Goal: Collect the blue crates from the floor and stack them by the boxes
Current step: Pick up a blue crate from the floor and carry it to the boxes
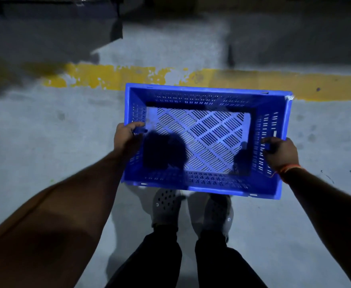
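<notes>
Nearest the camera, two legs in dark trousers [164, 260] stand on the grey floor [45, 142], the feet in pale perforated clogs [166, 206] set side by side. Bare forearms reach forward from both lower corners of the view.

Just beyond the feet, a blue crate [206, 179] is held level above the floor, open side up, its near long wall over the toes of the clogs. Its walls are slotted and its base is a lattice of slits set in a diamond pattern; nothing lies inside, only shadows across the base.

The left hand [126, 137] is closed on the rim of the crate's left short wall, thumb hooked over the top edge and fingers down the outside. The right hand [280, 153] is closed on the right short wall in the same way; an orange thread band [288, 170] circles that wrist.

Past the crate's far wall, a worn yellow painted line [112, 76] runs across the floor from left to right. Beyond that the floor goes dark and blurred, and nothing there can be made out clearly.
</notes>
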The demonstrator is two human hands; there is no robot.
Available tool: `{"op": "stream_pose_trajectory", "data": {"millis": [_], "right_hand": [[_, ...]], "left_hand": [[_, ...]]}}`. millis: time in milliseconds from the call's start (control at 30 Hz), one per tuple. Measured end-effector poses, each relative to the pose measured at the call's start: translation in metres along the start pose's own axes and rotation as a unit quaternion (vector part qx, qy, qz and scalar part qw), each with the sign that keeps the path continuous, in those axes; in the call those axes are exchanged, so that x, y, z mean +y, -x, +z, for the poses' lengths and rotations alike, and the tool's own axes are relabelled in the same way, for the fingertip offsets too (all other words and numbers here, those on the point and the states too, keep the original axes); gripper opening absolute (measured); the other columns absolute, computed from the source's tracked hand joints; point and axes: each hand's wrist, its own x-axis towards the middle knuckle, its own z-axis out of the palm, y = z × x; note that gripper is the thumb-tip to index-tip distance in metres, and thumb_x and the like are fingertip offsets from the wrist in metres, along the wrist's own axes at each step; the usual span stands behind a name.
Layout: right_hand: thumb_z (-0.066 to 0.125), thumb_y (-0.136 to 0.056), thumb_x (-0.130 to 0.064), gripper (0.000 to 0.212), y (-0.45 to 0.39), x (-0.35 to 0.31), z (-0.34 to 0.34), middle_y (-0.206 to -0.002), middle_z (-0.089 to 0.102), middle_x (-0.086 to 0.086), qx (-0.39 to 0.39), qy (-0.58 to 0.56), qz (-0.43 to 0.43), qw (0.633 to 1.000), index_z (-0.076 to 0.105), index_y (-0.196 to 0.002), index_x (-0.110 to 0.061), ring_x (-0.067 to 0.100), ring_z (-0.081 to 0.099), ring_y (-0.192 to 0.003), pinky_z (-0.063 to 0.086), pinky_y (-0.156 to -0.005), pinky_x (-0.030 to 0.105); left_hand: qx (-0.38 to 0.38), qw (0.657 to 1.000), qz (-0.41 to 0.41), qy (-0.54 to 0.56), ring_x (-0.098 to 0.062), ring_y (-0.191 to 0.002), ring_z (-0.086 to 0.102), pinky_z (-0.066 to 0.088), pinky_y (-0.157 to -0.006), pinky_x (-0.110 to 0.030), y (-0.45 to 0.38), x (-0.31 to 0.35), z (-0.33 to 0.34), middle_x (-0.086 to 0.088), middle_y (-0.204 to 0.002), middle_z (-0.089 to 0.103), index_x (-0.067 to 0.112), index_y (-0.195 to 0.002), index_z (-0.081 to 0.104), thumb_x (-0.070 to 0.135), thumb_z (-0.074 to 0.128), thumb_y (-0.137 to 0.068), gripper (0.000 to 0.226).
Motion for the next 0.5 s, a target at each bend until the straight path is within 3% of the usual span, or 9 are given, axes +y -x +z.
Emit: {"op": "stream_pose_trajectory", "data": {"millis": [133,233,333,433,500], "right_hand": [[0.070,-0.078,-0.011,0.044,0.000,-0.001,-0.003,-0.122,0.053,0.026,-0.039,0.003,0.021,0.999,0.065,-0.122,-0.019,0.043,0.059,-0.105,0.043,-0.105,0.040],[0.070,-0.079,-0.019,0.047,0.018,-0.006,-0.014,-0.132,0.040,0.024,-0.036,0.011,0.036,0.999,0.062,-0.126,-0.016,0.041,0.049,-0.118,0.038,-0.110,0.038],[0.070,-0.079,-0.020,0.048,0.056,-0.024,-0.041,-0.138,0.035,0.023,-0.013,0.004,0.023,1.000,0.061,-0.126,-0.014,0.039,0.042,-0.127,0.035,-0.111,0.037],[0.069,-0.080,-0.015,0.046,0.109,-0.054,-0.081,-0.135,0.042,0.023,-0.036,-0.018,-0.004,0.999,0.062,-0.126,-0.011,0.037,0.047,-0.123,0.035,-0.112,0.034],[0.069,-0.079,-0.010,0.042,0.151,-0.079,-0.113,-0.129,0.052,0.026,-0.049,-0.035,-0.029,0.998,0.066,-0.120,-0.007,0.036,0.056,-0.115,0.041,-0.109,0.038]], "left_hand": [[-0.018,1.000,-0.001,-0.002,-0.031,-0.092,0.070,0.057,-0.089,-0.043,0.002,0.001,-0.001,-0.016,-0.112,0.070,0.011,-0.108,0.075,0.007,0.073,-0.077,0.031],[0.005,0.999,-0.024,-0.034,-0.034,-0.112,0.062,0.048,-0.105,-0.037,0.016,0.007,-0.008,-0.020,-0.136,0.047,0.012,-0.110,0.075,0.008,0.077,-0.076,0.035],[0.030,0.998,-0.042,-0.027,-0.031,-0.124,0.053,0.041,-0.108,-0.029,0.051,0.028,-0.032,-0.020,-0.144,0.034,0.017,-0.107,0.075,0.011,0.076,-0.077,0.031],[0.029,0.999,-0.020,0.002,-0.032,-0.125,0.053,0.036,-0.100,-0.018,0.103,0.063,-0.074,-0.024,-0.132,0.051,0.012,-0.104,0.076,0.008,0.073,-0.076,0.029],[0.034,0.999,0.022,0.027,-0.037,-0.105,0.064,0.044,-0.092,-0.028,0.145,0.089,-0.108,-0.026,-0.107,0.069,0.002,-0.096,0.077,0.007,0.069,-0.073,0.025]]}}
